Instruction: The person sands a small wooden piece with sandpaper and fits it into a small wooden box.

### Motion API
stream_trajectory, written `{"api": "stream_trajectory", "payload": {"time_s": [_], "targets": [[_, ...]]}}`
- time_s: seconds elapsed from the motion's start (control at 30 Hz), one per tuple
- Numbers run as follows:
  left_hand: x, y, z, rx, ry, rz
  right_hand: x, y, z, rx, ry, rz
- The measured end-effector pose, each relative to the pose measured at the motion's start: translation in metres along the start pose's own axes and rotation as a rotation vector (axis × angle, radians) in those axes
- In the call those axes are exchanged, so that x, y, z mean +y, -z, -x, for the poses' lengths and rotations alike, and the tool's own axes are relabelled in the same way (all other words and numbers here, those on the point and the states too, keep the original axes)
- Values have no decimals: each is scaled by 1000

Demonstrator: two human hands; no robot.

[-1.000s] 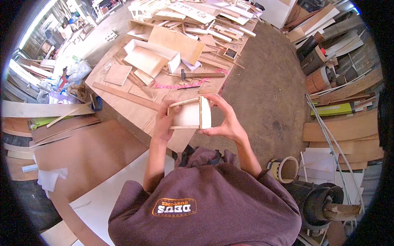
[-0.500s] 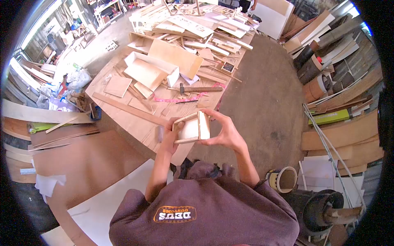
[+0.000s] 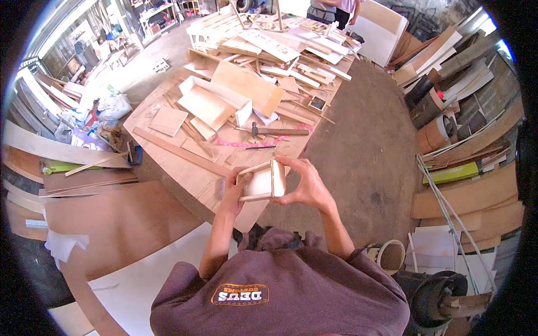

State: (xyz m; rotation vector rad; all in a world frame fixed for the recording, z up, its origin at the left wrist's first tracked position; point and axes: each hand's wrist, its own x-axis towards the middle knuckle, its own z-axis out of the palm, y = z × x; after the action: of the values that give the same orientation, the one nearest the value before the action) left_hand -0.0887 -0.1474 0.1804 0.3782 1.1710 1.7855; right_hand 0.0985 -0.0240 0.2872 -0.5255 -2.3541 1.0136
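Note:
A small open wooden box [image 3: 259,183] with a pale inside is held up in front of my body, over the near end of the wooden work table [image 3: 159,147]. My left hand [image 3: 233,190] grips its left side, fingers wrapped round the edge. On the right side, my right hand [image 3: 307,183] clasps the end panel between thumb and fingers. Beyond the box a hammer [image 3: 280,132] lies on the table, beside a pink measuring tape [image 3: 241,144]. Farther left rests a larger white-sided wooden tray [image 3: 210,103].
Scrap boards [image 3: 269,45] are heaped on the table's far end. Wood sheets [image 3: 123,229] lean at my left, and more boards [image 3: 465,187] line the right. A bucket [image 3: 391,255] stands near my right elbow. Two people [image 3: 336,12] are behind the table.
My view has tilted slightly upward, so the table sits lower and more of the people at the back shows. Both hands keep their hold on the box.

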Motion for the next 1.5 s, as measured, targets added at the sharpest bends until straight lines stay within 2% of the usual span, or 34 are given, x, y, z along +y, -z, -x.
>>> {"api": "stream_trajectory", "payload": {"time_s": [0.1, 0.33, 0.4, 0.5, 0.57, 0.7, 0.77, 0.87, 1.0, 1.07, 1.17, 1.3, 1.5], "targets": [[-2, 5, -1, -41, -18, 1, 2, -2, -1, -16, 16, 7], [0, -5, -2, 21, -100, -107, 7, -9, 9, 61, -17, 53], [9, -15, 4, 35, -104, -157, 5, -8, 9, 112, 22, 170], [25, -29, 17, -38, -119, -294, 6, -7, 8, 124, 72, 251], [20, -26, 18, -44, -189, -594, 6, -6, 8, 122, 91, 277], [25, -39, 26, -134, -220, -544, 2, -8, 10, 113, 126, 347], [35, -48, 30, -251, -112, -467, 2, -12, 12, 115, 150, 361], [22, -40, 17, -327, -118, -501, 0, -14, 13, 115, 172, 402], [12, -38, 7, -309, -193, -503, 1, -14, 18, 93, 179, 432], [20, -44, 9, -296, -83, -423, -1, -15, 21, 98, 181, 452], [32, -51, 16, -316, -26, -432, -4, -16, 24, 91, 200, 480], [21, -39, 6, -369, -84, -503, -8, -16, 23, 69, 235, 460], [22, -35, 7, -303, -14, -478, -11, -21, 20, 73, 286, 475]]}}
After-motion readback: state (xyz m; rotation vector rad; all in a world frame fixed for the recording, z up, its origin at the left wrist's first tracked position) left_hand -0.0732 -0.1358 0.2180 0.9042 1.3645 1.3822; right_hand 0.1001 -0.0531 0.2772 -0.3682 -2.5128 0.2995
